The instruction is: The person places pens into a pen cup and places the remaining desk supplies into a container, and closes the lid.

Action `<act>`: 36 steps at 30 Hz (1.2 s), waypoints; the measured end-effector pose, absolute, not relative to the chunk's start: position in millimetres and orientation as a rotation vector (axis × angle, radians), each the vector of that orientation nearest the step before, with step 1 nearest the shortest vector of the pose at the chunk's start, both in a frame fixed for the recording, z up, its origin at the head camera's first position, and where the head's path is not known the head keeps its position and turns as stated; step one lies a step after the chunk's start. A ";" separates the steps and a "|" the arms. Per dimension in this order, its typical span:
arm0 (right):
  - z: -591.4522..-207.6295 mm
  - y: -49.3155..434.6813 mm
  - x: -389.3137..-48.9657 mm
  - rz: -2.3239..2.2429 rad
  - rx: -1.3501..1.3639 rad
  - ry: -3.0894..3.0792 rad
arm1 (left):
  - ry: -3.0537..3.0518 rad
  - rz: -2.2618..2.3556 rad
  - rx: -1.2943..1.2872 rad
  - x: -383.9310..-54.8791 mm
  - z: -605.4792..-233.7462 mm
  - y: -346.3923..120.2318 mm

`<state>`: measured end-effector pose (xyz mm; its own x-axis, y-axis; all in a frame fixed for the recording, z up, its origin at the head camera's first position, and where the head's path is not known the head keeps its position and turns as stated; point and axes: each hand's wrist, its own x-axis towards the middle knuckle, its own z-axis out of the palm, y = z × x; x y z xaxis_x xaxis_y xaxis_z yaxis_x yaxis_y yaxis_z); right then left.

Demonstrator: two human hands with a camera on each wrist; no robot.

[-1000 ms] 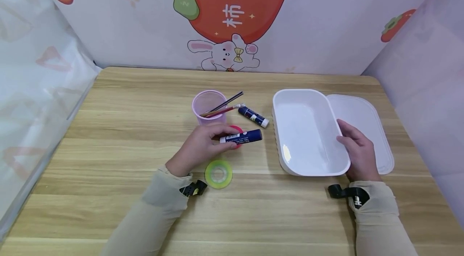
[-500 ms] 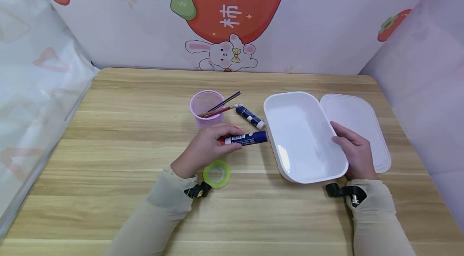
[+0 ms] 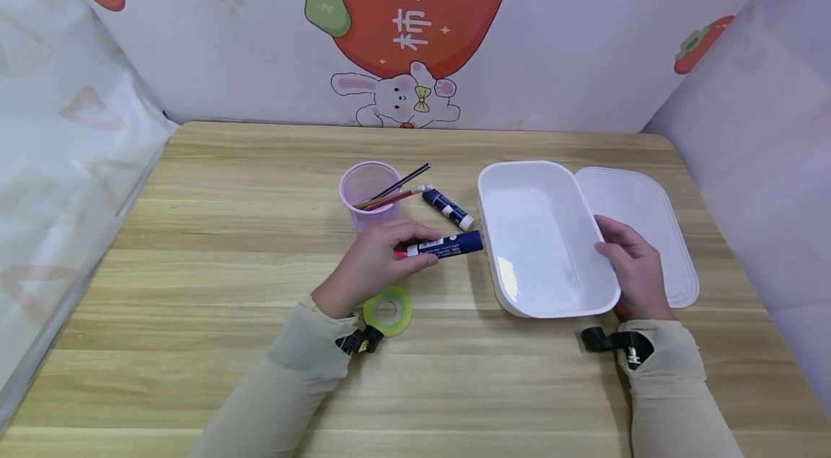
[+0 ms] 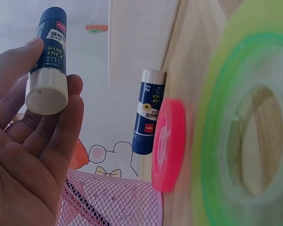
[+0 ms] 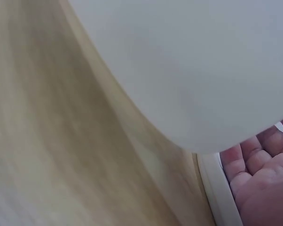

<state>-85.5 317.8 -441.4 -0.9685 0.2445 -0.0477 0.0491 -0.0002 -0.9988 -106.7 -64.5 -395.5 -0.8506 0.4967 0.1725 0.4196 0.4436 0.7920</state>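
Between thumb and fingers my left hand [image 3: 376, 260] pinches a dark blue glue stick [image 3: 448, 244] with a white end, held above the table just left of the white box. In the left wrist view the glue stick [image 4: 50, 61] shows its label. My right hand [image 3: 635, 267] grips the right rim of the white plastic box [image 3: 548, 238], thumb over the edge and fingers below. The box's inside is bare. A second glue stick [image 3: 448, 208] lies on the table between the box and a pink mesh cup [image 3: 372, 184]. A red tape roll [image 4: 169, 145] lies under the left hand, mostly hidden from the head view.
Pencils [image 3: 396, 197] lean out of the mesh cup. A yellow-green tape roll [image 3: 388, 311] lies beside the left wrist. The white lid [image 3: 649, 234] rests on the wooden table [image 3: 195, 241], right of the box and partly behind the right hand. A printed cloth [image 3: 552, 47] hangs behind.
My left hand has carried the glue stick a little to the right, toward the box. The box tilted and shifted slightly left in the right hand, then levelled back somewhat.
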 end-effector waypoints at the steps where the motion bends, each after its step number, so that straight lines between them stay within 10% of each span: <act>1: -441.2 317.4 -85.4 2.110 -0.318 -2.109 | 2.597 1.388 0.830 -106.8 -395.5 -63.5; 36: -440.3 317.2 -87.5 2.105 -0.362 -2.123 | 2.498 1.357 0.873 -102.9 -396.0 -13.9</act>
